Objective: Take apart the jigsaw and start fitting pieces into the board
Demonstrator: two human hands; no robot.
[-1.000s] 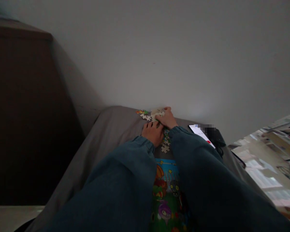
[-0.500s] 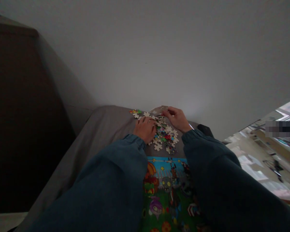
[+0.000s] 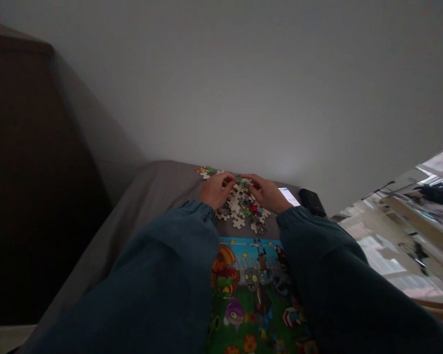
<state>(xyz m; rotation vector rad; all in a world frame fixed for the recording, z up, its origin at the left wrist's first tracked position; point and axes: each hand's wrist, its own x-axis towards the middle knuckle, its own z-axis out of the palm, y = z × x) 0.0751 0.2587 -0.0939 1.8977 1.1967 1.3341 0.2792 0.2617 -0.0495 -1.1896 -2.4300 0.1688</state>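
Observation:
A heap of jigsaw puzzle pieces [image 3: 238,220], some picture side up and others pale side up, lies on the grey cloth [image 3: 162,189]. My left hand [image 3: 217,190] is at the heap's left side, thumb and fingers bent together in a pinch; whatever is between the fingertips is too small to make out. On the opposite side my right hand [image 3: 268,193] reaches over the pieces, fingers stretched and the thumb apart from them. Green-patterned pieces [image 3: 243,183] show between the two hands. Nearer to me lies a colourful cartoon picture sheet [image 3: 239,290], partly covered by my sleeves.
A lit phone [image 3: 288,195] and a black case-like object [image 3: 312,202] lie right of my right hand. The wall [image 3: 221,98] rises just behind the cloth. Dark furniture [image 3: 22,172] stands at left. A few pieces [image 3: 204,171] lie apart near the wall.
My right hand has let go of the clear plastic bag, which no longer shows, and come down to the pieces. My left hand has gone from lying flat to a pinch. The phone is uncovered.

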